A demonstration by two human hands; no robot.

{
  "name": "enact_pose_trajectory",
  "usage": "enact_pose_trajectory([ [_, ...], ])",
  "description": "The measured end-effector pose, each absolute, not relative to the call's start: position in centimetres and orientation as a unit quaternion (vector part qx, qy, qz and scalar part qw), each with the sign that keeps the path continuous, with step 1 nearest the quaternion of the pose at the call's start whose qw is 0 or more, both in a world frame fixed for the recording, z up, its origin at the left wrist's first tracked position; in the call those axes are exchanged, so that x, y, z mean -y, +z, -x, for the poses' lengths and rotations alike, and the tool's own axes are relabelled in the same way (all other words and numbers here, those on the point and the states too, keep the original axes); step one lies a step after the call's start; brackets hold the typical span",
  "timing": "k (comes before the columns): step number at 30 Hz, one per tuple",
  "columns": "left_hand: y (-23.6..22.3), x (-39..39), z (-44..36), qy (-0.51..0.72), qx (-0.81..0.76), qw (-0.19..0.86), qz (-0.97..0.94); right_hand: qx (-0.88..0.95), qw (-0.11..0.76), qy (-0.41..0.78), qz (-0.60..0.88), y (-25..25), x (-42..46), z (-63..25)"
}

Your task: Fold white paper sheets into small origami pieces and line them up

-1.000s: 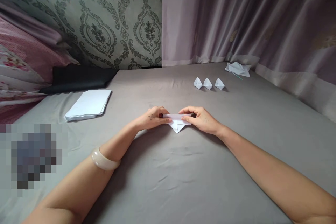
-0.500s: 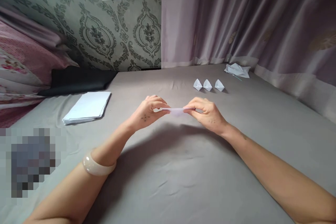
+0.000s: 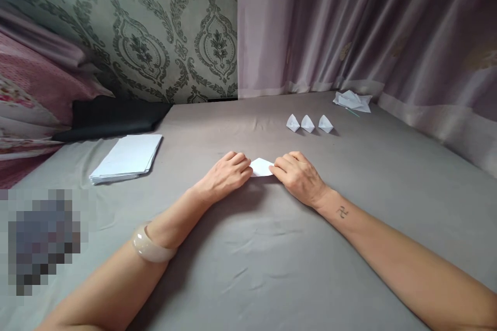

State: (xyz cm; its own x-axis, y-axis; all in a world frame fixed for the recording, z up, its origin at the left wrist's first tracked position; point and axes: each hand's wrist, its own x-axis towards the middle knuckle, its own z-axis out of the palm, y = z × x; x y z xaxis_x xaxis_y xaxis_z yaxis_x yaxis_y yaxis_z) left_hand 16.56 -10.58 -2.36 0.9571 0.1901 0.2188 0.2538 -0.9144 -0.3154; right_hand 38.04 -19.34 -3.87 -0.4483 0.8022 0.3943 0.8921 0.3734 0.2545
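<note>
A small folded sheet of white paper (image 3: 261,167) is stretched between my two hands, its pointed tip facing away from me. My left hand (image 3: 230,176) pinches the left end with curled fingers. At the right end, my right hand (image 3: 298,176) grips the paper between thumb and fingers. Both ends of the paper are hidden under the fingers. Beyond my right hand, three folded white paper shapes (image 3: 307,124) stand in a row, each with a peak.
To the left lies a stack of white paper (image 3: 126,158) on the grey cloth (image 3: 248,269), with a black folded item (image 3: 116,116) behind it. Loose white papers (image 3: 352,101) and a thin greenish stick (image 3: 352,112) lie at the back right, by the curtain (image 3: 310,26).
My hands lifted the folded paper, turned it over and lowered it again. Its tip pointed towards me before and points away now. The three paper shapes have stayed in place.
</note>
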Motion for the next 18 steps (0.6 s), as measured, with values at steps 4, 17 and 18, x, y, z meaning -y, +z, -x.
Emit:
enact_pose_trajectory([
  [4,-2.3,10.9,-16.6,-0.063,0.093,0.166,0.980,0.830,0.103,-0.174,0.519,-3.9,19.6,-37.9],
  [17,-2.8,12.4,-17.2,-0.077,0.175,0.104,0.976,0.811,0.116,-0.074,0.569,-3.8,20.5,-37.8],
  [18,-3.0,12.3,-17.2,-0.079,0.172,0.095,0.977,0.811,0.119,-0.065,0.570,-3.8,20.4,-37.7],
])
